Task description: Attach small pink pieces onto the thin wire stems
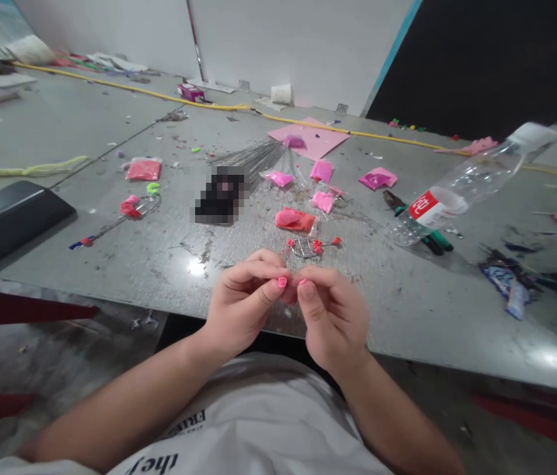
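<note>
My left hand [242, 300] and my right hand [330, 311] meet at the near edge of the grey table [159, 251], fingertips pinched together. Between them sits a small pink bead-like piece [283, 282], held by both hands. Just beyond my fingers lies a small cluster of thin wires with red beads [312, 246]. Past that are a red-pink packet [295, 220] and several small pink bags [322, 171]. A bundle of thin metal wires [253, 158] fans out behind them.
A clear plastic bottle with a red label [456, 191] lies on its side at the right, over green-handled pliers [426, 234]. A dark tablet-like slab [6, 221] rests at the left. A pink sheet [310, 138] and a yellow cord [124, 86] lie farther back.
</note>
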The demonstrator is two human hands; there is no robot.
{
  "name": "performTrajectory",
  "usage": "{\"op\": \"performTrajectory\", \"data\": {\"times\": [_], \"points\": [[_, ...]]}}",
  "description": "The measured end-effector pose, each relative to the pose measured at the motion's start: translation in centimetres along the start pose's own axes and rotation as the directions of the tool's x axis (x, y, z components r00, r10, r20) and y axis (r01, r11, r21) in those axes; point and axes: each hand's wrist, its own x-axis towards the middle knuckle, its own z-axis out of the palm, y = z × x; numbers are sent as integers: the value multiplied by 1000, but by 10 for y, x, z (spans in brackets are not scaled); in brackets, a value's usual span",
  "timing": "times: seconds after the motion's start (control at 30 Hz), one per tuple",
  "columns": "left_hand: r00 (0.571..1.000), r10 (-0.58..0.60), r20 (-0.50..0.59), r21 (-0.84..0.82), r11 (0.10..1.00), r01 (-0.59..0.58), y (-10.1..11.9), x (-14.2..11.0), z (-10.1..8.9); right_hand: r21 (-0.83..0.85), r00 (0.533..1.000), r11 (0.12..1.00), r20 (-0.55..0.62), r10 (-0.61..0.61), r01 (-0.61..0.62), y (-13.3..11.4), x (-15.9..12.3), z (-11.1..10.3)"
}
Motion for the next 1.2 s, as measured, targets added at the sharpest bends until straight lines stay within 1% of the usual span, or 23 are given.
{"op": "performTrajectory", "data": {"times": [0.17,0.3,0.47,0.6,0.83,0.97,1.2], "points": [[999,35,15,67,997,-36,-2,-4,-3,-63,999,998,-31,-12,10,0,-1,1],[1000,25,12,74,997,-26,-3,-5,-2,-117,998,993,-59,-27,20,0,-5,3],[1000,3,-15,72,997,-2,-3,-6,-2,-199,997,979,-50,-65,54,0,-5,4],[1000,3,-28,75,997,-1,-3,-6,-2,-195,996,978,-33,-83,75,-1,-4,3],[1000,24,-1,95,995,-24,-3,-7,-4,-224,994,970,-28,-108,99,-2,-3,3],[999,38,2,131,991,-38,-3,-8,-5,-220,997,973,-31,-73,64,-1,-4,3],[999,30,22,140,990,-32,-2,-9,-5,-208,998,978,-55,-40,28,0,-6,3]]}}
